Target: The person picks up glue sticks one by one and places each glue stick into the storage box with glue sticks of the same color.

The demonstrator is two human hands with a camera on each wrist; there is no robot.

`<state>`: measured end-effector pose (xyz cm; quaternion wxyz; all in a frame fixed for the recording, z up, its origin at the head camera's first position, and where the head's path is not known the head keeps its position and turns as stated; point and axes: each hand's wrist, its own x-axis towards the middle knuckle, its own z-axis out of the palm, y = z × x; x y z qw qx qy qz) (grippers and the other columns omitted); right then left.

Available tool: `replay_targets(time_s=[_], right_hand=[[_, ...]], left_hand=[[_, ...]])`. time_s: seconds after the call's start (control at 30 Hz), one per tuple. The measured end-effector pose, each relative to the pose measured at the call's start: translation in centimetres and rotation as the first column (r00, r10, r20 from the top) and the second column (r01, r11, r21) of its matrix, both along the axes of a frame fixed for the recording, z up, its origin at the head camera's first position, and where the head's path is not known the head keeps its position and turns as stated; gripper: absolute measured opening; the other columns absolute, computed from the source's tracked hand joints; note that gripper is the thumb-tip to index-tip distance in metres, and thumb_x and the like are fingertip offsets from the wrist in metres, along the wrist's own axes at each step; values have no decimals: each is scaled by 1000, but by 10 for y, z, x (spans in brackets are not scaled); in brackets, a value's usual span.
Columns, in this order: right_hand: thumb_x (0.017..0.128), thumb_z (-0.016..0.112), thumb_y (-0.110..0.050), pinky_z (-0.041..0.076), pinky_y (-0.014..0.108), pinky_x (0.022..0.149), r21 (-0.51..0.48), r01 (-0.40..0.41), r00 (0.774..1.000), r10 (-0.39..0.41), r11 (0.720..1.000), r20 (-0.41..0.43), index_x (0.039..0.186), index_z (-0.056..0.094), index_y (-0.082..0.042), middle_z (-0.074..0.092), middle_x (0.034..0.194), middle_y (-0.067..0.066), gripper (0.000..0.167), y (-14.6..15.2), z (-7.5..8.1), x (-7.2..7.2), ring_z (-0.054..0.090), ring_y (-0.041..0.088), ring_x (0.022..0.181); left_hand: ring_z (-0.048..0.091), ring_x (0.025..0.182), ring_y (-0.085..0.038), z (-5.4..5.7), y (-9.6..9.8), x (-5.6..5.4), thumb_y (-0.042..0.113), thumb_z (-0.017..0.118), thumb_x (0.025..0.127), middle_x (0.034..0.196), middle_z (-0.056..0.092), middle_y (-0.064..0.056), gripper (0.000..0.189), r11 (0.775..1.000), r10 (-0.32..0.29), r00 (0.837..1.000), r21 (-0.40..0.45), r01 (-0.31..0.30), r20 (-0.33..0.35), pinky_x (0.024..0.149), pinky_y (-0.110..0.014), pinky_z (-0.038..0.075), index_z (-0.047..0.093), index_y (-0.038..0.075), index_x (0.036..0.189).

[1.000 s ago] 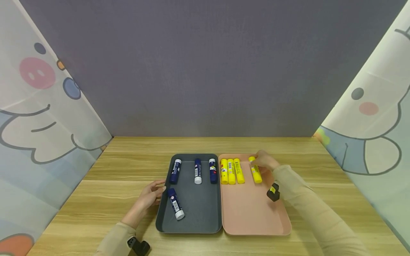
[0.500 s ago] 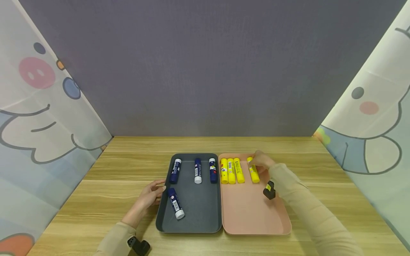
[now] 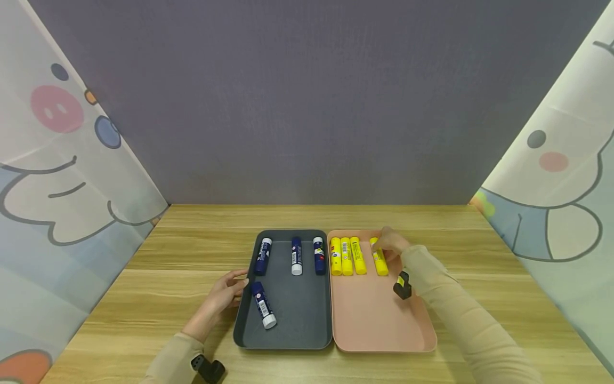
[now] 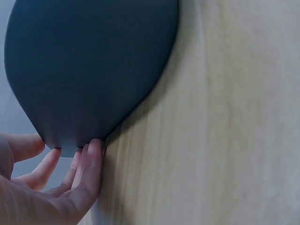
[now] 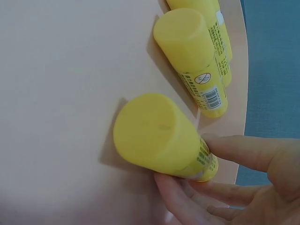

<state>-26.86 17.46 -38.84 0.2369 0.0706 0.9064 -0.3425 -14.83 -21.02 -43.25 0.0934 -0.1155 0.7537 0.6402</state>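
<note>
My right hand (image 3: 392, 242) pinches a yellow glue stick (image 5: 154, 133) near its far end, thumb on one side and fingers on the other. That stick lies slightly slanted over the floor of the pink tray (image 3: 384, 320). To its left, a yellow glue stick (image 3: 358, 256) leans a little beside two more, lined up along the far left part of the tray. At the dark grey tray (image 3: 302, 309), my left hand (image 3: 224, 292) holds the left side, its thumb at the rim and fingers (image 4: 91, 161) against the outer wall.
Several navy glue sticks with white ends lie apart in the grey tray: one navy glue stick (image 3: 264, 305) slants nearest me, the others sit farther back. Both trays stand side by side on the wooden table (image 3: 201, 240), before a dark grey partition (image 3: 316, 106).
My right hand has shifted slightly left with the yellow glue stick, bringing it closer to the other yellow ones. The left hand and both trays have stayed put.
</note>
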Motion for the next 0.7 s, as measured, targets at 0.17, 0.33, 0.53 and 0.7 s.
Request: replay_targets(time_s=[0.17,0.33,0.53,0.7], right_hand=[[81,60,-6,51,36,63,8,3,1000,-3,1000,12,117,41,13,50,97,20,45,-1,-1,-1,57,30,82],[82,60,-8,51,36,64,22,-3,1000,3,1000,13,119,41,13,52,98,20,47,-1,0,0,56,29,83],[82,60,-9,51,35,66,13,6,1000,-6,1000,18,118,42,12,52,96,18,45,0,0,-1,56,27,80],[81,60,-8,52,34,62,1,-21,1000,21,1000,-16,103,50,10,53,81,14,30,1,3,2,55,23,67]], left_hand=[[59,72,-14,0,0,0,7,49,89,103,52,-17,39,1000,10,1000,-5,-10,1,63,-31,50,42,-4,126],[59,72,-14,0,0,1,7,49,89,103,53,-18,39,1000,16,1000,-11,-16,0,63,-31,50,42,-3,125],[59,71,-14,1,0,0,7,49,89,102,53,-17,39,1000,6,1000,-4,-6,0,62,-31,50,42,-3,125],[59,69,-12,1,0,0,6,49,88,101,54,-16,39,1000,1,1000,11,-1,-9,61,-30,50,41,-5,125]])
